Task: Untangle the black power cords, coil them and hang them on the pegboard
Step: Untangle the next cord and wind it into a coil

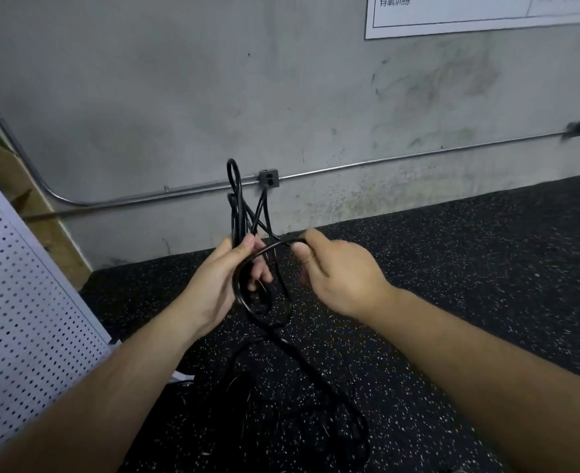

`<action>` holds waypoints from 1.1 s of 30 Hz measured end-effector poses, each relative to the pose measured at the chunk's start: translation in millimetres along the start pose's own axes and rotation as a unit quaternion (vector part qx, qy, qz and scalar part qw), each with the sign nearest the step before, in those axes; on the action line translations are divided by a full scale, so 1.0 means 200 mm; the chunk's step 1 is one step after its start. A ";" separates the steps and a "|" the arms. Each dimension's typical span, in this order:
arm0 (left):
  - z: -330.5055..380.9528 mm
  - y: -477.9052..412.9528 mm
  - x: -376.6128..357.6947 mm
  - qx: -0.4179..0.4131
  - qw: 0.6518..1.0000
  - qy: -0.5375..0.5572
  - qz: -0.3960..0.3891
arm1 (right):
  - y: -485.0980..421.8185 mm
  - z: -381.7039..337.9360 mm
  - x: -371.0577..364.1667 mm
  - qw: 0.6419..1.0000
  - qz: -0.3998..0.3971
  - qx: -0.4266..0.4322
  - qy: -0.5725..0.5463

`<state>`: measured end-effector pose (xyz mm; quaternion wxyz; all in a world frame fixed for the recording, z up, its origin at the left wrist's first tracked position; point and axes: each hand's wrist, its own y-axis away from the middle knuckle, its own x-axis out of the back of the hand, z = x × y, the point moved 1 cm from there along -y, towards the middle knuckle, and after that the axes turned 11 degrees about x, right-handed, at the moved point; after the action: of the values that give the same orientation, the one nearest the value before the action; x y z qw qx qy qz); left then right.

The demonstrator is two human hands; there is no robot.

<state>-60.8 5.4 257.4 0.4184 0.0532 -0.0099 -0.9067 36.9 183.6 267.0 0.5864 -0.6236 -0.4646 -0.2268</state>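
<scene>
Two hands, one bunch of black loops, the job part done. The cords [239, 216] sit at mid-frame, a sheaf of loops rising toward 12 o'clock out of the left hand [220, 278], which is curled round them with the thumb pressed across the strands. The right hand [336, 274], at 3 o'clock of the bunch, pinches a single strand between thumb and forefinger, and that strand arcs back into the sheaf. Toward 6 o'clock the remaining length drops to the floor [486, 268] in loose, crossing curves that are hard to count against the dark speckled surface. Estimated progress is early to middle: a partial coil is gathered, the floor tangle is unsorted, and nothing hangs on the pegboard [26, 319], a white perforated panel at 8 o'clock. Also present are a grey wall [145, 97], a metal pipe [384, 162] running across it, an outlet box [269, 179] at 12 o'clock behind the loop tops, and a poster [469, 15] at 1 o'clock. Whether a cord is plugged into the box cannot be told. The likely hindrance is the crossed strands below.
</scene>
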 end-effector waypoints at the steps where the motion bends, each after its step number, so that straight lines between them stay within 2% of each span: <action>1: 0.00 0.00 -0.01 -0.001 1.000 0.013 -0.002 | -0.01 0.01 0.02 0.999 -0.001 -0.025 -0.034; 5: 0.01 -0.01 -0.02 0.008 0.999 0.004 0.041 | -0.02 0.00 0.08 0.971 -0.015 -0.119 -0.205; 13: 0.02 -0.01 0.00 -0.010 0.994 -0.017 0.111 | -0.03 0.01 0.10 0.910 0.032 -0.204 -0.360; 17: 0.02 -0.01 0.03 -0.011 0.995 -0.026 0.100 | -0.03 0.01 0.10 0.910 0.060 -0.230 -0.339; 21: 0.02 -0.02 0.05 -0.024 0.985 -0.077 0.154 | -0.04 0.03 0.12 0.901 0.087 -0.281 -0.318; 25: 0.00 -0.05 0.08 0.001 0.972 -0.122 0.202 | -0.06 0.08 0.13 0.865 0.098 -0.357 -0.338; 28: -0.01 -0.06 0.09 0.022 0.970 -0.126 0.204 | -0.06 0.11 0.13 0.827 0.107 -0.407 -0.374; 31: -0.02 -0.06 0.07 0.034 0.974 -0.120 0.187 | -0.06 0.10 0.13 0.795 0.122 -0.416 -0.425; 33: -0.03 -0.05 0.04 0.037 0.977 -0.114 0.173 | -0.06 0.07 0.12 0.789 0.119 -0.395 -0.456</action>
<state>-73.5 5.8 250.6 0.5631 -0.0380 -0.1003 -0.8194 34.9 203.8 290.6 0.0313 -0.8819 -0.4704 -0.0080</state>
